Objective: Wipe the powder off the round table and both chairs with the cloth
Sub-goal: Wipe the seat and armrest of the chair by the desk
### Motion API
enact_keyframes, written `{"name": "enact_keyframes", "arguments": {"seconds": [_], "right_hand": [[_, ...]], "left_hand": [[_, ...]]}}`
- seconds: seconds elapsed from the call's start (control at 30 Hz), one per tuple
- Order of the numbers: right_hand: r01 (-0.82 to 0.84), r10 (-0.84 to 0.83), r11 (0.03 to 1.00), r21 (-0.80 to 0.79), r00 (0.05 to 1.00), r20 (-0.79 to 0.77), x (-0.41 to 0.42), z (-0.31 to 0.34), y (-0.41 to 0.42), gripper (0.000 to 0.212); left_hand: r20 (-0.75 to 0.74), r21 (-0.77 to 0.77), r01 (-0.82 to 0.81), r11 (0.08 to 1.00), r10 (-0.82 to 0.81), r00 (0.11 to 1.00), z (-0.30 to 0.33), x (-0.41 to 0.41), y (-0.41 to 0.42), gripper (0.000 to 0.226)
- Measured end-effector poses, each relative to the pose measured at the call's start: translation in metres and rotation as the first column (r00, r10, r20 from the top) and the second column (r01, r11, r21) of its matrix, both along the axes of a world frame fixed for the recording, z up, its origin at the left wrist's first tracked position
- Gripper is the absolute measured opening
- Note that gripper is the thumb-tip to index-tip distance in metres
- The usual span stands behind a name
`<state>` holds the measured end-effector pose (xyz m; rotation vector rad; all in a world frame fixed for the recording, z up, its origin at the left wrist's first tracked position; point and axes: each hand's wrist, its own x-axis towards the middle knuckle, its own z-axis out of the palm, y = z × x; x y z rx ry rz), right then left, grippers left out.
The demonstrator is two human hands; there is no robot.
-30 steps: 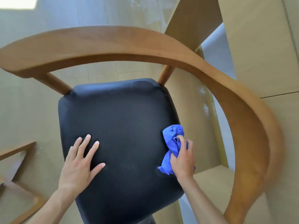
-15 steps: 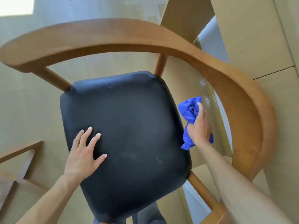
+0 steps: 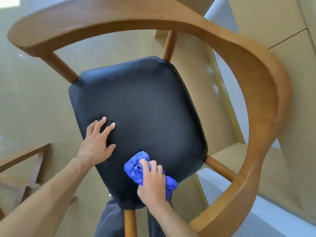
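A wooden chair with a curved backrest and black padded seat stood upright. A crumpled blue cloth lay pressed on the seat's near edge.

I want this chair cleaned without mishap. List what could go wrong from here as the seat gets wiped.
1. The blue cloth is bunched under the right hand, so little of it touches the black seat; powder may smear or be missed.
2. The wiping is at the seat's near edge, so powder could be pushed off onto the dark trousers below.
3. The left hand lies flat on the seat and may hide an unwiped patch.
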<state>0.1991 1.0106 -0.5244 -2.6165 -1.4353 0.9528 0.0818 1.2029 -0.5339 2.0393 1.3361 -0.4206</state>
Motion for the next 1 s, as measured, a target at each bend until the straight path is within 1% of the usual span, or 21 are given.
{"name": "enact_keyframes", "arguments": {"seconds": [0.07,0.13,0.17,0.2,0.23,0.27,0.33,0.37,0.43,0.47,0.53,0.57,0.63,0.7,0.73,0.8,0.87,0.93,1.0], "right_hand": [[-0.094,0.091,0.995,-0.040,0.992,-0.083,-0.010,0.008,0.004,0.079],[-0.172,0.162,0.984,-0.052,0.975,-0.151,0.015,0.013,0.011,0.069],[-0.191,0.184,0.981,-0.032,0.971,-0.150,0.029,0.017,0.018,0.068],[-0.210,0.210,0.978,0.018,0.974,-0.083,0.042,0.021,0.027,0.068],[-0.177,0.178,0.980,0.087,0.984,-0.002,0.055,0.023,0.040,0.070],[-0.112,0.105,0.985,0.133,0.993,0.060,0.070,0.023,0.057,0.072],[0.015,-0.038,0.987,0.160,0.990,0.138,0.098,0.019,0.097,0.074],[0.057,-0.088,0.983,0.177,0.982,0.168,0.110,0.017,0.118,0.074],[0.083,-0.121,0.978,0.193,0.973,0.195,0.127,0.008,0.151,0.074],[0.081,-0.114,0.982,0.171,0.975,0.192,0.129,0.003,0.161,0.076],[0.013,-0.030,0.997,0.080,0.975,0.218,0.117,-0.008,0.163,0.078],[-0.026,0.010,0.998,0.062,0.970,0.243,0.108,-0.011,0.156,0.078],[-0.164,0.118,0.979,0.124,0.942,0.314,0.089,-0.017,0.131,0.078],[-0.323,0.229,0.922,0.215,0.900,0.371,0.068,-0.022,0.090,0.077],[-0.397,0.298,0.888,0.233,0.881,0.368,0.057,-0.023,0.066,0.076],[-0.541,0.483,0.814,0.213,0.833,0.271,0.038,-0.018,0.019,0.077],[-0.659,0.641,0.733,0.166,0.752,0.152,0.032,-0.010,-0.010,0.077],[-0.741,0.739,0.653,0.158,0.669,0.082,0.042,-0.002,-0.008,0.073],[-0.785,0.795,0.594,0.176,0.606,0.017,0.056,0.005,0.018,0.068]], "left_hand": [[0.013,-0.049,0.060,0.997,-0.060,0.998,0.004,-0.009,0.013,0.066],[0.042,-0.073,0.105,0.992,-0.102,0.994,0.008,-0.014,0.024,0.059],[0.065,-0.072,0.104,0.992,-0.100,0.993,0.009,-0.015,0.026,0.056],[0.083,-0.066,0.090,0.994,-0.084,0.993,0.010,-0.016,0.027,0.054],[0.091,-0.050,0.067,0.997,-0.062,0.994,0.012,-0.016,0.025,0.052],[0.090,-0.018,0.041,0.999,-0.039,0.995,0.013,-0.016,0.022,0.051],[0.071,0.025,-0.032,0.999,0.030,0.997,0.012,-0.015,0.016,0.051],[0.064,0.007,-0.069,0.998,0.068,0.996,0.011,-0.014,0.014,0.052],[0.076,-0.039,-0.101,0.994,0.104,0.992,0.006,-0.014,0.010,0.054],[0.100,-0.044,-0.111,0.993,0.115,0.988,0.003,-0.014,0.010,0.055],[0.128,-0.046,-0.138,0.989,0.143,0.981,-0.001,-0.017,0.010,0.059],[0.135,-0.048,-0.145,0.988,0.150,0.979,-0.002,-0.018,0.010,0.060],[0.138,-0.047,-0.152,0.987,0.157,0.978,-0.003,-0.019,0.010,0.063],[0.137,-0.056,-0.158,0.986,0.165,0.977,-0.001,-0.017,0.010,0.064],[0.139,-0.061,-0.165,0.984,0.172,0.975,0.000,-0.017,0.010,0.065],[0.145,-0.066,-0.175,0.982,0.183,0.972,0.001,-0.016,0.011,0.065],[0.156,-0.072,-0.175,0.982,0.184,0.970,0.003,-0.019,0.012,0.066],[0.162,-0.060,-0.206,0.977,0.213,0.964,0.006,-0.022,0.012,0.067],[0.168,-0.022,-0.301,0.953,0.301,0.939,0.008,-0.024,0.011,0.066]]}}
